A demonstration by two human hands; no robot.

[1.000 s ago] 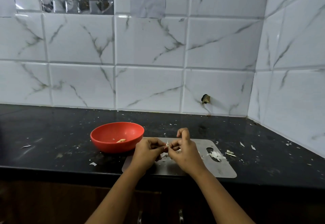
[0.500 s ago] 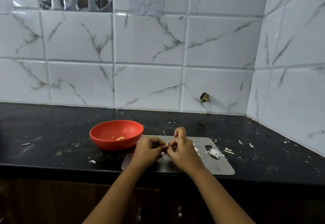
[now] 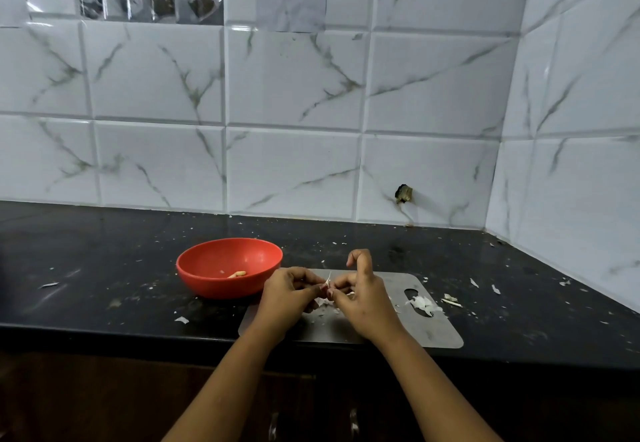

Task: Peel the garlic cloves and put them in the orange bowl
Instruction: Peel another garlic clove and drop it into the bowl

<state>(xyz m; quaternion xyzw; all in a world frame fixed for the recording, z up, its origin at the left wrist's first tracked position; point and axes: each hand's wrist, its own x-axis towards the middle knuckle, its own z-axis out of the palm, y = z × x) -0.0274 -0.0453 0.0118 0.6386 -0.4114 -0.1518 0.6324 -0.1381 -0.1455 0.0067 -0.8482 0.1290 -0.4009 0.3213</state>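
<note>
Dark speckled surface [image 3: 104,268] under white marbled tiles | fingers [image 3: 362,261] of left hand [image 3: 289,297] and right hand [image 3: 363,299] curled, pinching one garlic clove [image 3: 327,283] above steel board [image 3: 433,332] | clove probably light, firm, slippery once bare; papery skin tears easily, so grip the loose tip | orange bowl [image 3: 207,284] just left, peeled clove [image 3: 238,274] inside | skin scraps [image 3: 420,303] on board

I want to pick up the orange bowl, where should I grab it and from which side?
Probably the left rim of the orange bowl, thumb inside, fingers under its curved wall, coming from the left. It stands upright; its right side is crowded by the left hand and right hand pinching a garlic clove over the steel board.
</note>
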